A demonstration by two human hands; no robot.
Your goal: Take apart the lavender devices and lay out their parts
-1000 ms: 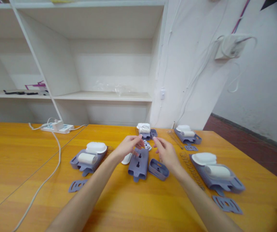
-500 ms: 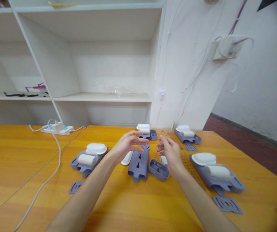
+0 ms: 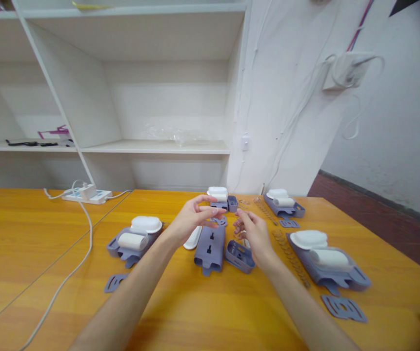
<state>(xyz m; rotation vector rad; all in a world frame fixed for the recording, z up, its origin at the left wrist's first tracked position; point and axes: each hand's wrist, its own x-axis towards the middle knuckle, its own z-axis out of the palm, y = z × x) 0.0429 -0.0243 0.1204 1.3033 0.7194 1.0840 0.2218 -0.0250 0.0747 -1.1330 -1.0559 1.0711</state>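
My left hand (image 3: 197,214) hovers above the far end of a grey-blue plastic housing (image 3: 210,248) with two keyhole slots. Its fingers are apart and hold nothing. My right hand (image 3: 250,231) is closed in a pinch, with a thin wire coil spring (image 3: 236,236) hanging at its fingers; most of the spring is hidden or faint. Below that hand sits a grey-blue open tray-like part (image 3: 239,257). A white oval lid (image 3: 192,238) lies left of the housing. Beyond them is a flat slotted plate (image 3: 219,222), partly covered by my left fingers.
Similar sets of grey-blue housings with white lids and rolls stand at left (image 3: 134,239), back (image 3: 217,197), back right (image 3: 284,203) and right (image 3: 329,258). Long coil springs (image 3: 290,256) lie on the wooden table (image 3: 202,312). A power strip (image 3: 87,195) with cable is at left.
My right hand has moved slightly left, toward my left hand, and the thin spring at its fingers has moved with it. My left hand has barely shifted.
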